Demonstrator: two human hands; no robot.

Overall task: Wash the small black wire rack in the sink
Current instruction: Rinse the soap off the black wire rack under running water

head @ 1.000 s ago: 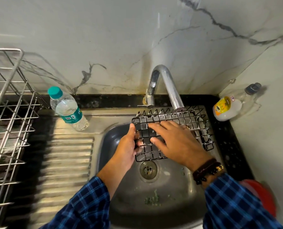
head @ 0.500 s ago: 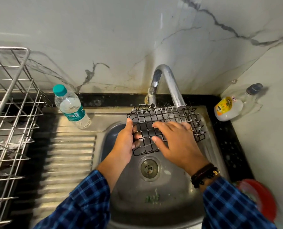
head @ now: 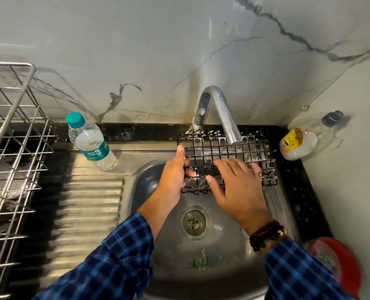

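Behind everything, a white marble wall (head: 136, 50) veined with grey. Below it, a steel sink (head: 233, 267) with a ribbed drainboard (head: 89, 202) on its left. At the far left, a tall steel dish rack (head: 11, 111). Reaching in from the bottom edge, two forearms in blue checked sleeves.

Over the back half of the basin, directly under the spout of the curved tap (head: 225, 118): the small black wire rack (head: 212, 150), roughly level, clear of the sink floor, flecked with white suds. Gripped at its left edge by the left hand (head: 171, 180), thumb on top, fingers curled underneath. Pressed from above on its near side by the right hand (head: 238, 187), open and flat, fingers straight and spread across the wires.

On the steel ledge left of the basin, a water bottle (head: 91, 144) with a teal cap. In the right corner, a detergent bottle (head: 296, 144) with a yellow label. At the lower right edge, a red bowl (head: 348, 267). On the sink floor, the drain (head: 193, 221), with green scraps (head: 198, 262) nearer the camera. On the right wrist, a dark beaded bracelet (head: 266, 234)
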